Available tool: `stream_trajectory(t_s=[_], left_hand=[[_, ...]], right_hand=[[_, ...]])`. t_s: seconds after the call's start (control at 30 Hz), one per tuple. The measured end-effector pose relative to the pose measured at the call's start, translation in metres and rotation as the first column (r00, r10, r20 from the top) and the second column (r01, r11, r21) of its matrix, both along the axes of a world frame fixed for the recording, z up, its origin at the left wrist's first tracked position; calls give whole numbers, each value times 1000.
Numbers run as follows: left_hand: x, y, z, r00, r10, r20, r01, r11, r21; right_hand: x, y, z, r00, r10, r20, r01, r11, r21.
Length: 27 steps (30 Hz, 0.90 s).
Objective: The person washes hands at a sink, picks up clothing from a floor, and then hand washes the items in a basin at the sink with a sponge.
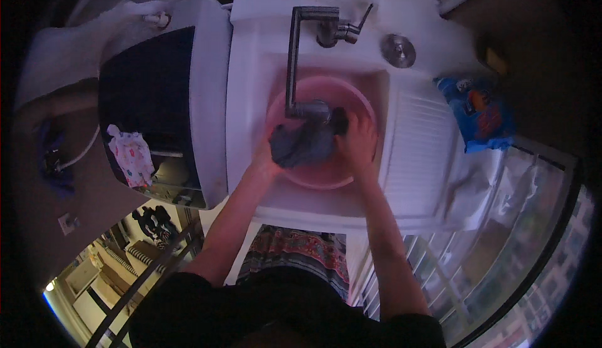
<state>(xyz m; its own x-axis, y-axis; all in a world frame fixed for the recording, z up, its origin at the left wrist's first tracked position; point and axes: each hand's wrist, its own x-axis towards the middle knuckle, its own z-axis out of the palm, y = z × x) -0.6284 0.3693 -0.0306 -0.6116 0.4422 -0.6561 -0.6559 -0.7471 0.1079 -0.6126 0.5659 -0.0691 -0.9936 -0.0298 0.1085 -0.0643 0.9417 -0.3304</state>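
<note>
A dark grey wet-looking cloth (304,144) is bunched up over a round pink basin (354,91). The basin sits inside the white sink (251,59). My left hand (266,155) holds the cloth's left side, its fingers mostly hidden behind the fabric. On the other side, my right hand (360,139) grips the cloth's darker right end near the basin's rim, with the thumb toward the fabric. The faucet (292,59) reaches over the basin, and its spout head covers part of the cloth. Whether water is running I cannot tell.
Left of the sink stands a dark-topped washing machine (147,84) with a small printed cloth (130,155) on it. A ribbed washboard surface (417,141) lies to the right. Beyond it are a blue packet (478,114) and, farther back, a round metal drain piece (399,50).
</note>
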Motion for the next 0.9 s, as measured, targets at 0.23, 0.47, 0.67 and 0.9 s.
stream_trajectory(t_s=[0.23, 0.47, 0.67, 0.9], left_hand=[[59, 40, 26, 992, -23, -121, -47, 834, -550], [91, 24, -22, 628, -719, -298, 177, 505, -844], [74, -20, -65, 971, -219, -97, 112, 773, -625], [-6, 18, -21, 991, -103, 85, 121, 963, -241]], right_hand=[[22, -45, 49, 499, 434, 750, 866, -224, -446], [-9, 8, -55, 864, 100, 493, 305, 675, -672], [42, -71, -108, 959, 40, 281, -99, 975, 197], [7, -10, -121, 890, -246, 384, 445, 655, -611]])
